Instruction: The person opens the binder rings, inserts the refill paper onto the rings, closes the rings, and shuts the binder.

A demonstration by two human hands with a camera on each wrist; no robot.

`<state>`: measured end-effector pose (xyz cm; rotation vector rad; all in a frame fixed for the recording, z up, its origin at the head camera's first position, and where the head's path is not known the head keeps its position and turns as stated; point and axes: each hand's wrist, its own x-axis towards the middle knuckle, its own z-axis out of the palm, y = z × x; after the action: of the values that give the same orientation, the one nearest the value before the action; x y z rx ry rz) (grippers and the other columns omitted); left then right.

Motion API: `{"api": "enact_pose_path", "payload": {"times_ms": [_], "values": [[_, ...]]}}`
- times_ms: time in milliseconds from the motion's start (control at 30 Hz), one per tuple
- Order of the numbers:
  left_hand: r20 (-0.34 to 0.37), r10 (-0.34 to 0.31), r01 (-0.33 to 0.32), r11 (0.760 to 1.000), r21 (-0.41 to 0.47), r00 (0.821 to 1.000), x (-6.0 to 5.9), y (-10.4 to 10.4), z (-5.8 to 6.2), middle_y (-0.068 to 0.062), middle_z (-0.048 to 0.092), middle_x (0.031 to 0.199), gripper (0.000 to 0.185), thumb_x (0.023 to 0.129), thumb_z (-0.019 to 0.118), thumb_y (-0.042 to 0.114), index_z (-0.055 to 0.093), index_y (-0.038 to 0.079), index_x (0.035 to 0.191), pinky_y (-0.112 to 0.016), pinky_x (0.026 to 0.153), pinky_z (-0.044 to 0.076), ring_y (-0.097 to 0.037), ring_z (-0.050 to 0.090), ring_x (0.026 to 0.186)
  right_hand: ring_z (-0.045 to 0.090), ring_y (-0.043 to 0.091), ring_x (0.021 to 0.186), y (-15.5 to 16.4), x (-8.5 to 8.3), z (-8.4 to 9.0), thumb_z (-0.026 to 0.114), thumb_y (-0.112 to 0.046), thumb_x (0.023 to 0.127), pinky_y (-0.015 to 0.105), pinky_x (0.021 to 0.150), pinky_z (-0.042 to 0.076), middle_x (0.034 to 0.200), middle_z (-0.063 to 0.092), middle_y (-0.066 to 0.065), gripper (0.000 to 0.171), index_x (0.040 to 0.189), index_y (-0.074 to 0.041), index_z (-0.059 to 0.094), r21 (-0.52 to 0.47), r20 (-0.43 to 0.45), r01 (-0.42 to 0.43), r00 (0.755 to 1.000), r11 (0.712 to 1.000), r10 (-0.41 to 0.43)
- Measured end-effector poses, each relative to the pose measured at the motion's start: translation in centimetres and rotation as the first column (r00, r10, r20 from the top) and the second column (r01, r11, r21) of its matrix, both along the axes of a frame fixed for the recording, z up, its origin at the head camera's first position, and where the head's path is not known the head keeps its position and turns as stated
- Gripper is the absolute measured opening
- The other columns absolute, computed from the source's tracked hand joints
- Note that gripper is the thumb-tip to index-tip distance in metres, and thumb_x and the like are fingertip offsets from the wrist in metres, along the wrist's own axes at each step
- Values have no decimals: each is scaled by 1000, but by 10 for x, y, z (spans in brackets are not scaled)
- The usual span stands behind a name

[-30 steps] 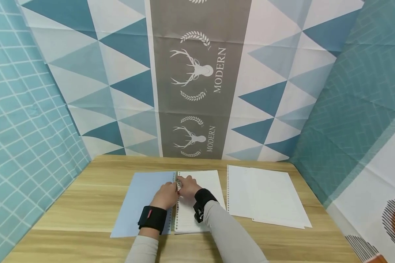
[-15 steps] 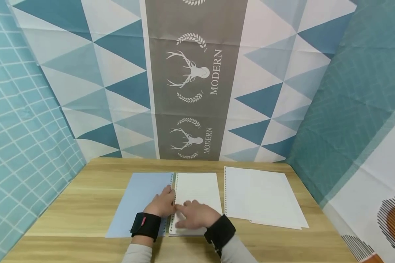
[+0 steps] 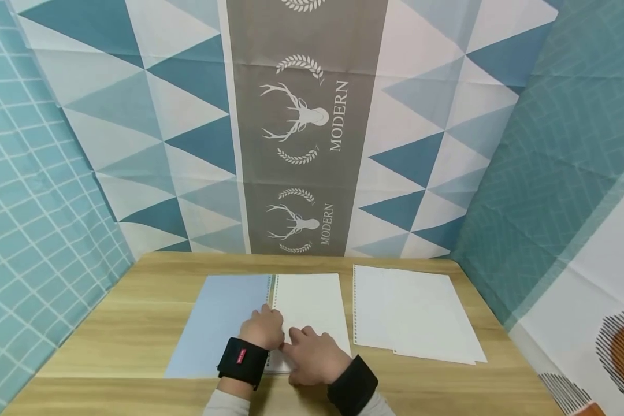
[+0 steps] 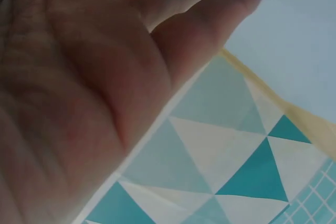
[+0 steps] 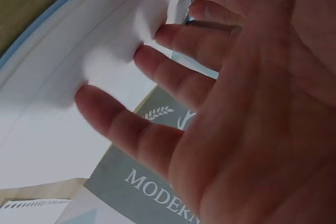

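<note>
A loose-leaf notebook (image 3: 309, 300) lies unfolded on the wooden table, its blue cover (image 3: 218, 323) to the left and a white lined page stack to the right. Between them runs the ring spine (image 3: 272, 284), partly hidden by the hands. My left hand (image 3: 262, 329) rests over the lower spine; in the left wrist view its little finger (image 4: 210, 27) reaches toward the blue cover. My right hand (image 3: 317, 355) lies on the lower page, its tips near the left hand. Extended fingers (image 5: 115, 119) press on the paper in the right wrist view.
Two overlapping groups of loose punched white sheets, a left one (image 3: 371, 306) and a right one (image 3: 431, 315), lie right of the notebook. Patterned cloth (image 3: 301, 127) hangs behind the wooden table (image 3: 109, 341), with more cloth at both sides.
Both hands have slid down the spine toward the near edge. My right hand has moved from the upper spine onto the lower page, beside the left hand. The loose sheets stay put.
</note>
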<state>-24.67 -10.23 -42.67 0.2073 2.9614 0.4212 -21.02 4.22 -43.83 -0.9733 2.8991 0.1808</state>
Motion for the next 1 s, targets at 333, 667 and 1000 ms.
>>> {"api": "enact_pose_path", "payload": {"times_ms": [333,667,1000], "values": [[-7,7,-6,1000,14,1000,-4,-4,-5,-21,61,110,25,85,74,11,71,-5,104,-53,79,53,-34,57,94,56,16,117,9,-2,1,84,-48,77,41,81,58,140,56,-6,68,139,-32,58,-22,29,-9,1000,1000,10],[6,13,-13,1000,2,1000,-8,-5,-7,-26,59,127,61,77,87,32,65,-6,120,-60,89,53,-39,57,108,54,17,112,34,-11,9,89,-46,71,38,84,57,132,58,-3,70,132,-25,61,-74,170,120,980,990,-106],[-2,24,-23,1000,13,1000,-11,-7,-13,-34,45,148,88,74,87,48,56,-9,133,-75,99,41,-52,43,137,53,27,128,52,-23,4,89,-42,72,43,94,57,147,52,4,78,141,-25,57,-99,205,162,969,982,-139]]}}
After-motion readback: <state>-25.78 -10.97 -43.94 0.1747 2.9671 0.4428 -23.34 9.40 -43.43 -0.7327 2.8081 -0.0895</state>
